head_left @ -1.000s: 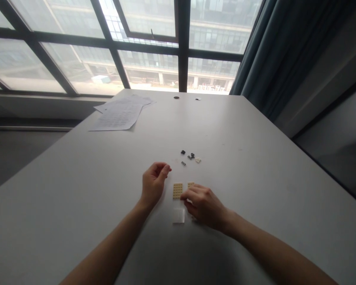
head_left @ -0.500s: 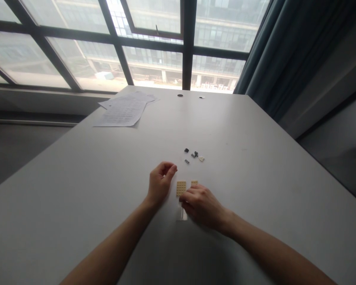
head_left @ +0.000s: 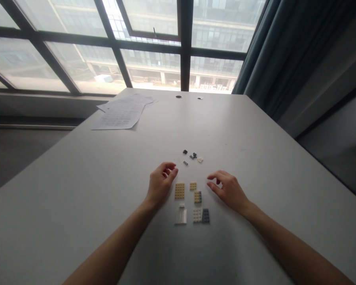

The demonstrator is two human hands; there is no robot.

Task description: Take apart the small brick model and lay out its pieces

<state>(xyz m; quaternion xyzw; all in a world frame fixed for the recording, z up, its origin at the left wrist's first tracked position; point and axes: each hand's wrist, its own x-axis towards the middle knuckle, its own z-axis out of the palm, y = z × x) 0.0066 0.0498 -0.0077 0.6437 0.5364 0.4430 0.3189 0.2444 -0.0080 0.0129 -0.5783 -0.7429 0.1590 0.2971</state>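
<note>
White papers [head_left: 120, 115] lie beyond dark pieces [head_left: 194, 155]; left hand [head_left: 160, 182] slightly parted, right hand [head_left: 229, 189] spread.

Only unreadable print on papers [head_left: 120, 115]

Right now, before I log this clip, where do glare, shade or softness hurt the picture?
In the head view, glare washes out the window; in that view, the curtain sinks into shade and the white table darkens toward the bottom edge; also there, the tan plate's studs show, but the black piece looks too soft for detail.
</note>
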